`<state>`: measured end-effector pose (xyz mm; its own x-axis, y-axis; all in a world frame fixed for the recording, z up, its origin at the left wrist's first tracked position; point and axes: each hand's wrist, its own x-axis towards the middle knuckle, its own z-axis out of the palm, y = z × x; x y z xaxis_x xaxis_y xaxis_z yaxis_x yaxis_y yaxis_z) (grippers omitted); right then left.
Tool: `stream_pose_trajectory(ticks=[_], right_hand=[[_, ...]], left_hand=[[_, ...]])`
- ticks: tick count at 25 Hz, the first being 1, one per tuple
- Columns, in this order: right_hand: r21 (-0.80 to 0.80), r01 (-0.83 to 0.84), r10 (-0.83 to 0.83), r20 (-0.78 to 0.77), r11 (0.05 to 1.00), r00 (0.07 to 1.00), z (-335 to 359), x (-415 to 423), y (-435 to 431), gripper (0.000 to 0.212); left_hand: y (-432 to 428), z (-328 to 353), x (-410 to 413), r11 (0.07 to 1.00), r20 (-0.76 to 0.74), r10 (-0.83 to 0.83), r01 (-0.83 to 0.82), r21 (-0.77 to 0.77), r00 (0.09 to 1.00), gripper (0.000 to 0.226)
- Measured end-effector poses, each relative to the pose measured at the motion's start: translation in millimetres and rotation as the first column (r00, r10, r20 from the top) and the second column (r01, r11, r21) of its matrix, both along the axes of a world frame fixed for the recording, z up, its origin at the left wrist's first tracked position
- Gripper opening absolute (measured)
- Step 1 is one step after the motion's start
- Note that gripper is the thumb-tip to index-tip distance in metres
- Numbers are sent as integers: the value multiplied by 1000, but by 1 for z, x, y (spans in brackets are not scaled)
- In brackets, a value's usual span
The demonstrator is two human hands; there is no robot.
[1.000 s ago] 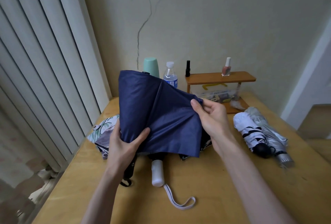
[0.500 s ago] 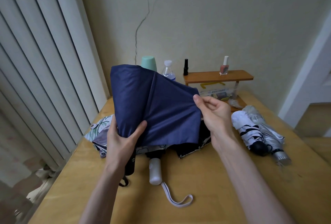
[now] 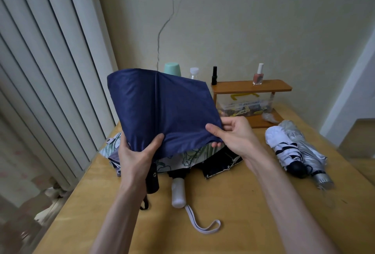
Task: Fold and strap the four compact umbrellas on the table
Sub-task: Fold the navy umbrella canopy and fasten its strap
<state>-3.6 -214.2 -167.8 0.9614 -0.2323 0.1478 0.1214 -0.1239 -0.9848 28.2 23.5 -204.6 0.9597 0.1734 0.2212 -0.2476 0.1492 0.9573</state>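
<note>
While aloft, navy umbrella [image 3: 162,109] above left grip [image 3: 138,156], hem in right grip [image 3: 233,138]

Pale cream wall [image 3: 253,20] fills the upper frame, a dark crack [image 3: 164,27] running down its centre. White vertical blinds [image 3: 44,75] sweep the left side. Yellowish wooden table [image 3: 229,197] below, small brown shelf [image 3: 272,87] at centre right, white door frame [image 3: 351,79] far right.

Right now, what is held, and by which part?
The navy umbrella, by its canopy: left hand grips the lower left fabric, right hand pinches the right edge.
</note>
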Motion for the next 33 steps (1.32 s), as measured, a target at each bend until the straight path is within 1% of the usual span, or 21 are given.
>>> stream_pose_trajectory(ticks=[2,3,5,7,10,12,13,15,16,17,19,20,21,22,26,29,33], right_hand=[[-4,-26,26,37,1000,999,0,-1,-1,10],[39,-11,9,57,999,998,2,-3,-1,12],[140,54,-66,82,989,995,4,-4,-1,23],[187,109,-128,94,976,987,5,-3,-1,24],[203,211,-240,132,956,962,2,0,-4,17],[217,222,-261,174,951,949,2,1,-5,14],[204,184,-225,199,961,954,3,1,-6,16],[144,45,-79,237,989,968,7,-2,-11,26],[99,-21,-3,238,995,971,9,-4,-14,28],[28,-63,55,229,998,972,11,-6,-17,25],[-154,-85,113,181,984,977,12,-8,-22,16],[-219,-88,123,153,972,981,12,-9,-24,14],[-251,-91,126,129,964,984,12,-10,-25,14],[-259,-87,119,113,962,986,13,-11,-27,15],[-246,-80,87,19,966,996,15,-13,-36,20],[-260,-80,79,-12,962,997,15,-14,-35,22],[-222,-150,145,-40,963,989,15,-17,-32,24]], left_hand=[[6,0,0,997,-4,-39,39,62,999,66],[10,0,0,993,-1,-53,53,103,999,67],[17,1,1,978,12,-78,74,195,997,71],[21,1,1,960,17,-111,103,261,994,75],[18,1,1,956,26,-119,107,273,993,79],[13,1,-1,965,42,-100,87,249,994,75],[12,1,-1,966,47,-99,85,243,994,73],[13,1,-1,961,43,-115,100,257,992,73],[16,1,-2,955,43,-127,110,276,991,76],[20,1,-2,948,42,-136,117,297,990,78],[25,2,-3,937,39,-150,130,324,988,78],[27,3,-3,933,36,-160,139,333,986,74],[30,3,-4,928,33,-172,150,342,985,70],[32,4,-4,922,30,-181,159,354,983,69],[41,2,1,906,34,-197,169,387,980,75],[38,2,1,899,43,-198,164,405,979,73],[32,3,-1,907,39,-175,145,396,984,79]])
